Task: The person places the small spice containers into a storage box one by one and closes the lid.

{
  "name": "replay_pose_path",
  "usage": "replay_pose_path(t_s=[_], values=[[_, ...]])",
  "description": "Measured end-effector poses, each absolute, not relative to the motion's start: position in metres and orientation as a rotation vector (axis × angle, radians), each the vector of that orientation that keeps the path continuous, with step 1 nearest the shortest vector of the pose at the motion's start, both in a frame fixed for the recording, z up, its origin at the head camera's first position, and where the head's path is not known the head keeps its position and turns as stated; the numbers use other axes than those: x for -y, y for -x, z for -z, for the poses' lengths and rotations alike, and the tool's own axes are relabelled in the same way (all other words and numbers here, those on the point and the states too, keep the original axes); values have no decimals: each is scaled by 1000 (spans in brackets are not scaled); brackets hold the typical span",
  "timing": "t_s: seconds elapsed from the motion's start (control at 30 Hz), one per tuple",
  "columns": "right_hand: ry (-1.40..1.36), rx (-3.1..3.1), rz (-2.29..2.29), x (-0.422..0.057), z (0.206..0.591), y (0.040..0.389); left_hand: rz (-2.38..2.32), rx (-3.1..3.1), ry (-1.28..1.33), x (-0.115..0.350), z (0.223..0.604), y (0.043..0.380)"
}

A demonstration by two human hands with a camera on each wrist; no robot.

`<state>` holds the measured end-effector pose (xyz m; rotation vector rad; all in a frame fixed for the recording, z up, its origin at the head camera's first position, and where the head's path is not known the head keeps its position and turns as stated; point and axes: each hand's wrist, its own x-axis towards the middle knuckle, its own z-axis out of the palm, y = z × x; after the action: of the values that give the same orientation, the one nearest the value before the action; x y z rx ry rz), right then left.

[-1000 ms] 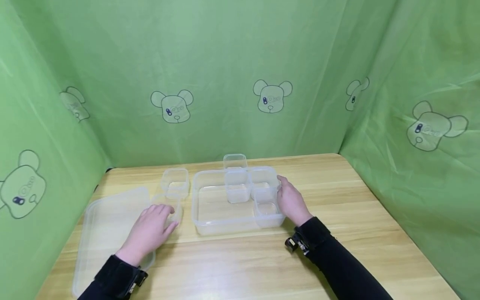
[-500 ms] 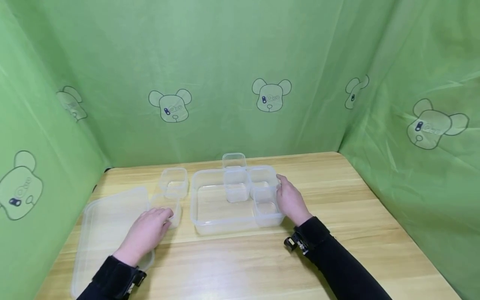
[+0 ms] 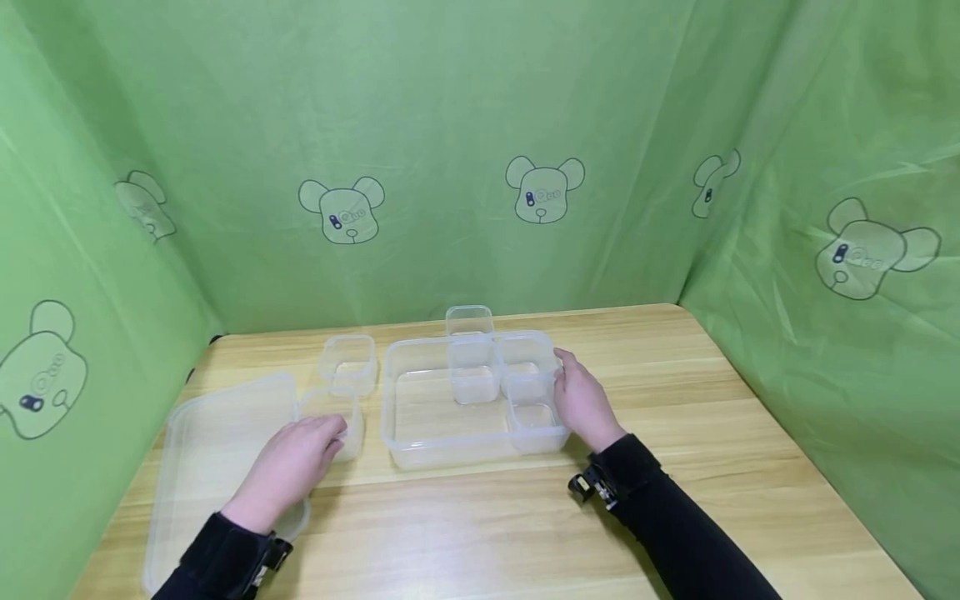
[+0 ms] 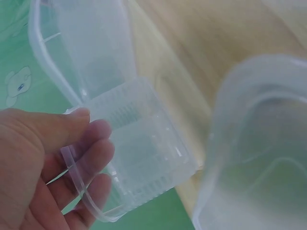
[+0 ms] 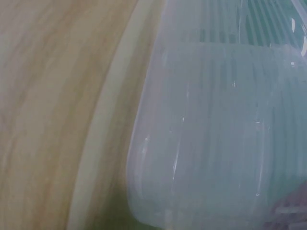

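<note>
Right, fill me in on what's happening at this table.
A person's left hand holds a small clear container next to a large flat lid. The right hand touches the right end of a bigger clear box with more small containers inside. Two others stand outside it.

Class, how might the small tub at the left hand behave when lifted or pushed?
The small tub looks light, since its see-through walls show nothing inside. It would probably hold its shape, as it shows no sag where the left hand pinches it. Pushed, it would likely slide, not roll, given its squarish shape.
</note>
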<state>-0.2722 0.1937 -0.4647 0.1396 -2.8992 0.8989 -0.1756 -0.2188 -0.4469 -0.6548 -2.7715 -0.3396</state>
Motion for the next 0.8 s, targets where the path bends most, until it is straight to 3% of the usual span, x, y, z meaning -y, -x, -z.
replay_pose_path(t_s=[0.8], values=[[-141, 2915, -916, -193, 462, 272, 326, 2678, 689, 207, 386, 176]])
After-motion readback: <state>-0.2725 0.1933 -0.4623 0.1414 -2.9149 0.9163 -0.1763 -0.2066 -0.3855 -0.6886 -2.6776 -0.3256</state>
